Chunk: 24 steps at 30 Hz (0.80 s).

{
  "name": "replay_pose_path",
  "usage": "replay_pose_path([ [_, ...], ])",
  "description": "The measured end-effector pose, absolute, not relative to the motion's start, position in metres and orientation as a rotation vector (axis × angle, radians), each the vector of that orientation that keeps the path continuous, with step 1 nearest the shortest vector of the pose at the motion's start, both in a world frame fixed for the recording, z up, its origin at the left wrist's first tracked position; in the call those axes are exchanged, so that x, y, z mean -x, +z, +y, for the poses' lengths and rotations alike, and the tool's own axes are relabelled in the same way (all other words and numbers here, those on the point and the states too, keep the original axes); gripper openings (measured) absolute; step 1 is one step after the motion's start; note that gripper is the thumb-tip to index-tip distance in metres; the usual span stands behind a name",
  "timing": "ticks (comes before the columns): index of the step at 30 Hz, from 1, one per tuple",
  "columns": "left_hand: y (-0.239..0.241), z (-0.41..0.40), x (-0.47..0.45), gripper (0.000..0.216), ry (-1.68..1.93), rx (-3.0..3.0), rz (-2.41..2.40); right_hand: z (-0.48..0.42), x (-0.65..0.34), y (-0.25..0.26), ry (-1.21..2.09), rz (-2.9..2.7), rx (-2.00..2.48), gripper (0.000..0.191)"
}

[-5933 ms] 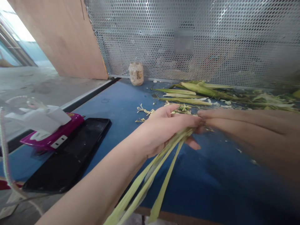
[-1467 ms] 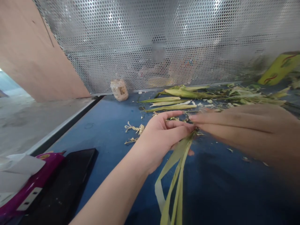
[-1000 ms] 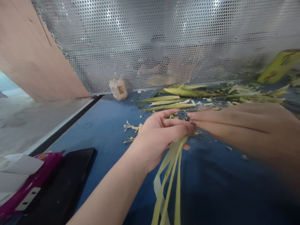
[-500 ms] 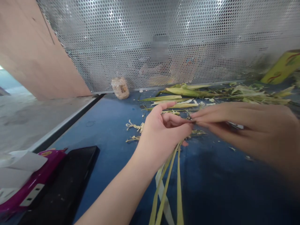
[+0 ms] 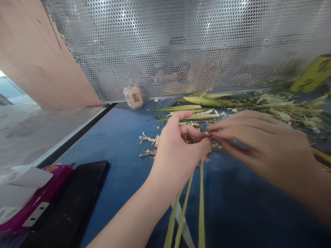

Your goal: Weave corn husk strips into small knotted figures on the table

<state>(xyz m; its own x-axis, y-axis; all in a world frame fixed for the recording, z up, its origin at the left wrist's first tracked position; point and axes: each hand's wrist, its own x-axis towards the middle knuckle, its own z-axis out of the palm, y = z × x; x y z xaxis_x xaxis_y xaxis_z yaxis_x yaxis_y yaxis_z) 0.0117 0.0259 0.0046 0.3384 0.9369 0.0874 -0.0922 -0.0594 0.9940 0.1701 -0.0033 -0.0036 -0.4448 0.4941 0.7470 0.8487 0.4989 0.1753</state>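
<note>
Thumb and index finger of my left hand (image 5: pixel 184 141) are pinched together on long pale green leaf strips (image 5: pixel 201 203), which look like corn husk and trail down toward me. The fingertips of my right hand (image 5: pixel 253 137) meet the left thumb at the same spot, pinched; whatever is between them is too small to make out. Beyond and to the left of the left hand lie braided pieces (image 5: pixel 148 138) with knotted, frayed ends, partly covered by that hand. Farther back are loose green leaf strips (image 5: pixel 193 116) and a thicker green stalk (image 5: pixel 204 101).
A perforated metal panel (image 5: pixel 144 44) stands along the back of the blue tabletop (image 5: pixel 103 137). Before it sits a small wrapped jar-like object (image 5: pixel 133 97). A leaf heap (image 5: pixel 289 105) and yellow box (image 5: pixel 311 75) are at right; a black phone-like slab (image 5: pixel 69 203) and magenta holder (image 5: pixel 49 196) at left.
My right hand has come slightly left and rotated, its fingertips now closer to my left thumb. The trailing strips have shifted a little to the right. The left hand has barely moved.
</note>
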Motion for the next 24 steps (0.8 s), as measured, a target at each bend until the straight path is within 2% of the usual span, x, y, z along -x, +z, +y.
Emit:
replay_pose_path([
  [7, 0.0049, 0.0250, -0.0127, 0.056, 1.018, -1.232, 0.758, -0.0019, -0.1725, -0.0022, -0.889, -2.127, 1.037, 0.011],
  [13, 0.0090, 0.0230, -0.0107, 0.053, 1.032, -1.224, 0.763, -0.0017, -0.1665, -0.0004, -0.681, -2.014, 1.076, 0.014],
  [24, 0.0064, 0.0243, -0.0096, 0.051, 1.065, -1.248, 0.707, -0.0031, -0.1650, -0.0006, -0.589, -1.941, 1.078, 0.015],
])
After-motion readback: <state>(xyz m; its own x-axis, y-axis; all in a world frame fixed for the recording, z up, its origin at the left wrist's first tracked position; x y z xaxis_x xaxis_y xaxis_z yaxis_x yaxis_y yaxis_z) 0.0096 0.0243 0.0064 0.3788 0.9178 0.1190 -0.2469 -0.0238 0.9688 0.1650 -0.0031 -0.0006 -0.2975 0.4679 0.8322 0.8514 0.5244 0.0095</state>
